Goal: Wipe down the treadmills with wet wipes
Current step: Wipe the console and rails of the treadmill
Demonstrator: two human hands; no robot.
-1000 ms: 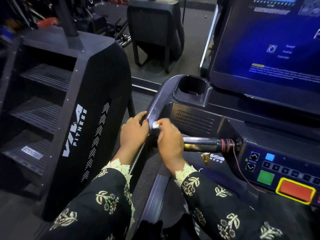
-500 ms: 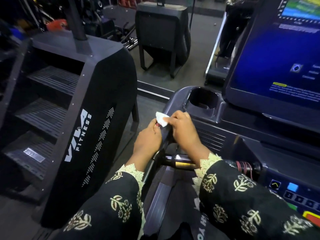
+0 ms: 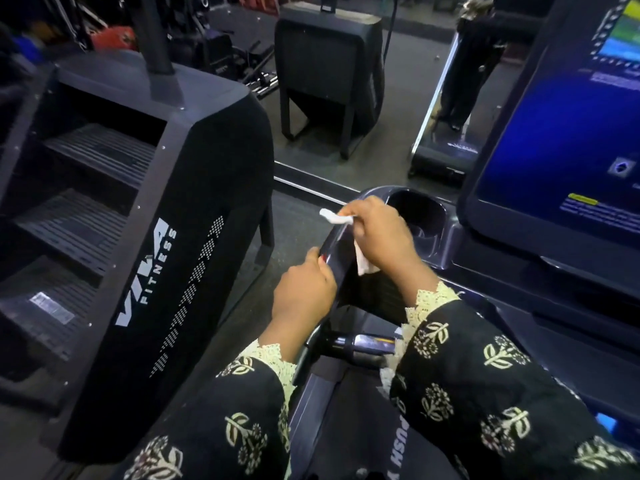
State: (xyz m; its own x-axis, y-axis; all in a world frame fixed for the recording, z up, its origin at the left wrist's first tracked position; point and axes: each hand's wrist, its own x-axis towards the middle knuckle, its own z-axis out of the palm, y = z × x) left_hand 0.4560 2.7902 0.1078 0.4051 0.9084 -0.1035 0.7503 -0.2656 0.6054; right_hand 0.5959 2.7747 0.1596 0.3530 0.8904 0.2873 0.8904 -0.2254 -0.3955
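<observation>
White wet wipe [image 3: 334,218] pinched by right hand [image 3: 379,237] on treadmill rail [image 3: 333,243]; left hand [image 3: 304,295] (fingers curled) grips the rail.

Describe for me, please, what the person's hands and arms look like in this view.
The left hand and right hand are bare, no gloves. The left sleeve and right sleeve are black, printed with cream flower sprigs, each ending in a cream lace cuff.

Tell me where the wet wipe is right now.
Head view, centre: the wet wipe is in the right hand, on the rail beside the cup holder.
</observation>
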